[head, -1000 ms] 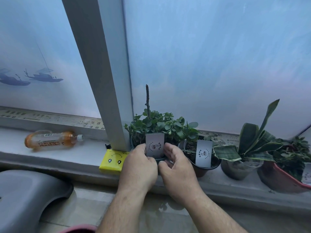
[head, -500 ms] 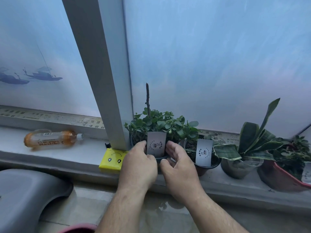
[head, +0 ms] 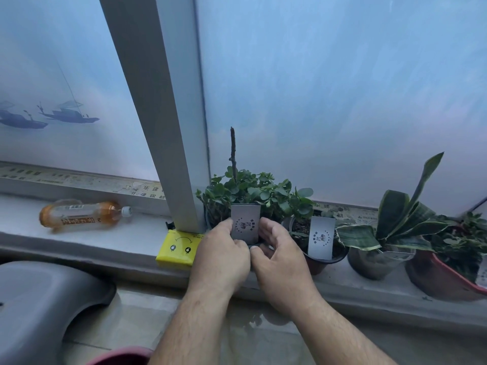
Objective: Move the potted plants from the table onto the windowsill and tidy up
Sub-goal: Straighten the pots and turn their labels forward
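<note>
Two hands, left hand [head: 222, 255] and right hand [head: 282, 259], cupped round the near side of the leafy potted plant [head: 245, 198], fingers curled on its pot, upright on the windowsill [head: 126, 241] directly beyond them, just right of the window post [head: 168, 127], equally near both.

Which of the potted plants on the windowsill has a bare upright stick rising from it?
The leftmost pot, beside the window frame, which both hands hold. Its dark stick stands above small round leaves; the other pots have no stick.
</note>
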`<state>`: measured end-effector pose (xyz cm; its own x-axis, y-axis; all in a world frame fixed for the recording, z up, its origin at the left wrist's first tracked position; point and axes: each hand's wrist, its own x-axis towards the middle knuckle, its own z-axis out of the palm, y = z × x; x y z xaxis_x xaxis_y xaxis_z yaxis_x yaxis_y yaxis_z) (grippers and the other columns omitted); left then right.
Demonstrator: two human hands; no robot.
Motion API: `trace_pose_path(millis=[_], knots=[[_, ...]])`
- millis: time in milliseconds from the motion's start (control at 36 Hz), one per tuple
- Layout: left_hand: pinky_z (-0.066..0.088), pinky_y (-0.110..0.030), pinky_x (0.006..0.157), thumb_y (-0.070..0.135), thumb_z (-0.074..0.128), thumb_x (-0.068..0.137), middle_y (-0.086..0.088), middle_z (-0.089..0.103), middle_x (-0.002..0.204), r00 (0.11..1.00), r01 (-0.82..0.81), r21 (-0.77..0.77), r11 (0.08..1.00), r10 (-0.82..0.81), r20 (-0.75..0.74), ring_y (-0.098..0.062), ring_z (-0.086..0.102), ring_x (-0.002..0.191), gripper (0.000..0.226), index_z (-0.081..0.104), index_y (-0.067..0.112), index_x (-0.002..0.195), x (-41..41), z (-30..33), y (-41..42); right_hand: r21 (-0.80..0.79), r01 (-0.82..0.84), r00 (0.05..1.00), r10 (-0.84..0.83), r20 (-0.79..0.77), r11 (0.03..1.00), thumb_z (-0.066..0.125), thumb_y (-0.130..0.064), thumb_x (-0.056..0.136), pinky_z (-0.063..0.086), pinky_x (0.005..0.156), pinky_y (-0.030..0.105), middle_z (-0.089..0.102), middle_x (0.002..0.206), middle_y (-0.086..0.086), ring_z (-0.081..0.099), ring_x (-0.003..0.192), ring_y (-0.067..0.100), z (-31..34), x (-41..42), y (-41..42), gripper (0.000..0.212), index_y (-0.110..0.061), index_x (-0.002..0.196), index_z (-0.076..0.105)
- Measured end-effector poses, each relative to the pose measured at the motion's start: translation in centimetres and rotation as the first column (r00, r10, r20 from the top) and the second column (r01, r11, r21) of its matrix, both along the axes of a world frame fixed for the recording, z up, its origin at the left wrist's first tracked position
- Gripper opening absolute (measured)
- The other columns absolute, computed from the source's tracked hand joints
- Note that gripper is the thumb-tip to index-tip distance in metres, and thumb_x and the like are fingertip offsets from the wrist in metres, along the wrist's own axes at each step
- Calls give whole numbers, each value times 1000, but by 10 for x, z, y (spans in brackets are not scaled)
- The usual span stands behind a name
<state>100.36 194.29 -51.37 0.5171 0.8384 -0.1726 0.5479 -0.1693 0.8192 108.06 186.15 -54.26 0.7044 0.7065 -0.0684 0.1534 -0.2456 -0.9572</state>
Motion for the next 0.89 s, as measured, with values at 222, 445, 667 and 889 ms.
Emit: trace_pose_path(millis=[222,445,667,889], knots=[[57,-35,87,6,47,83,9,73,99,999,22,25,999,-21,-29,-15,67,95,41,67,26,112,1,1,-1,-2,-4,1000,4,-5,1000,56,1,91,45,80,-2,66,102,-38,62,100,-22,3,-1,-1,53,-35,131,54],[57,-34,89,4,48,83,9,73,102,999,26,37,999,-25,-35,-15,66,97,44,67,26,116,3,0,-1,5,-12,999,12,-30,1000,56,1,92,46,82,0,65,112,-30,62,102,-21,2,0,-3,52,-25,137,55],[53,-25,81,4,47,86,9,72,101,999,1,40,999,0,-35,-14,65,94,41,67,25,114,2,0,-1,-8,-20,1000,20,-19,1000,56,3,91,45,79,-1,65,108,-32,62,99,-23,5,0,-2,52,-32,130,55],[47,-22,68,5,47,86,8,71,99,997,-10,90,996,16,-75,-16,64,89,33,67,24,105,0,-1,1,2,4,1000,-4,-29,1000,53,7,92,42,77,-4,60,103,-34,58,94,-29,7,-2,-3,51,-34,122,51]])
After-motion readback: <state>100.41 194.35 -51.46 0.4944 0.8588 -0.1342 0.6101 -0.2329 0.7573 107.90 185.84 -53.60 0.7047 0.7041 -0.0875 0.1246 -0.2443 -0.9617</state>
